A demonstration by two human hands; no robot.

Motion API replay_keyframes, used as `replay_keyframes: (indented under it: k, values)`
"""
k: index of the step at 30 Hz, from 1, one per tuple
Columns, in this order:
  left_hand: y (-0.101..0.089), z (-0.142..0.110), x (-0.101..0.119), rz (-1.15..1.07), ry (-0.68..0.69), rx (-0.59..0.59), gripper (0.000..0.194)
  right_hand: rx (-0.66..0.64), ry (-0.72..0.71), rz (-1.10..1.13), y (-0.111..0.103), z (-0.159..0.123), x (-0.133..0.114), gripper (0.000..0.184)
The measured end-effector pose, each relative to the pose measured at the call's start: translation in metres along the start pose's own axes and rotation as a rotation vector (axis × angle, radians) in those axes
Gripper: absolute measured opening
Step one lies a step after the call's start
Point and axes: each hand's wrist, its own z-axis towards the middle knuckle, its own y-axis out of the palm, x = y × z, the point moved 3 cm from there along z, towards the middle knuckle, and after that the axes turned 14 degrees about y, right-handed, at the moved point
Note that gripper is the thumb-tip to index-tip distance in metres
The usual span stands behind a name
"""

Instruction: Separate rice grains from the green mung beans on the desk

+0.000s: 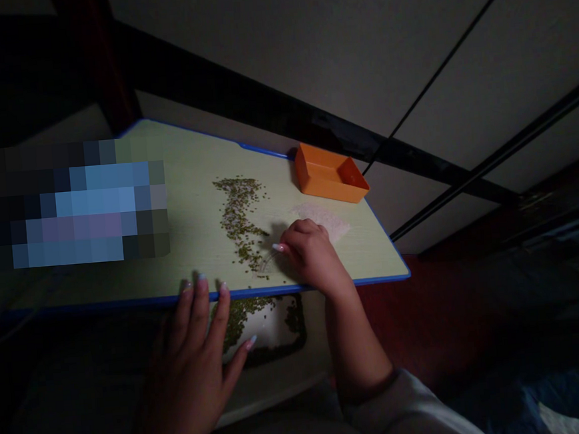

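On the pale yellow tabletop (176, 179), my right hand (312, 255) is closed in a pinch beside a patch of small green grains, perhaps beans (241, 207). A thin, pale, curved thing (269, 261) shows beneath its fingertips; its kind is unclear. Just past the knuckles lies a thin layer of pinkish-white fine grains (337, 221). My left hand (195, 358) has its fingers spread, with the tips at the table's near blue edge. Below that edge, partly hidden by the left hand and the tabletop, is a dark-rimmed tray (304, 323) holding more green grains.
An orange open box (334, 185) stands at the table's far right. Behind the table rise pale cabinet panels (356, 44) with dark strips. A blurred-out bright patch (92, 199) covers the table's left. Red flooring (407, 315) shows at right. The room is dim.
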Motion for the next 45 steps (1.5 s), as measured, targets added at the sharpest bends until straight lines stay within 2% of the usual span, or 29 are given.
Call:
replay_keyframes:
  k: [12,22,45]
  values:
    - [-0.001,0.001,0.001,0.008,-0.002,0.018,0.084,-0.036,-0.016,0.065,0.001,-0.005,0.001,0.018]
    - [-0.001,0.001,0.0,0.037,0.011,0.002,0.083,-0.033,-0.011,0.094,0.004,-0.008,0.013,0.017]
    - [-0.003,0.003,0.001,0.02,0.012,0.019,0.085,-0.033,-0.071,0.122,0.008,-0.009,0.009,0.021]
